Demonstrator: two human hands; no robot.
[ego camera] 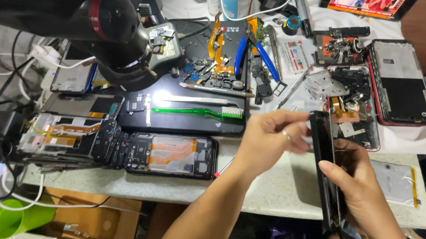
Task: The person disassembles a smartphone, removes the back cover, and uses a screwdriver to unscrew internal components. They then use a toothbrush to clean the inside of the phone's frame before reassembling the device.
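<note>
- The right hand (361,193) is wrapping around a black phone (327,158) and holding it up on its edge, just above the front of the table (269,191). Held like this, I think the thin side is facing up so it can be worked on.
- The left hand (268,138) is reaching over to the top end of the phone. Its fingers are curling in and pinching at that top edge (I cannot tell if something tiny is between them).
- A flat silver battery (398,181) is lying on the table just behind the right hand.
- A green toothbrush (197,112) and silver tweezers (199,101) are lying on a black mat (179,123), near the left hand.
- An opened phone with orange strips (172,155) is resting beside the left arm, and more opened ones are piling up further left.
- A big black microscope (119,34) is hanging over the left part of the table, hiding some of it.
- Blue pliers (256,50) and many tiny parts are crowding the back.
- A red-edged phone frame (401,82) is sitting at the far right.
- Nothing is standing between the hands and the phone.
</note>
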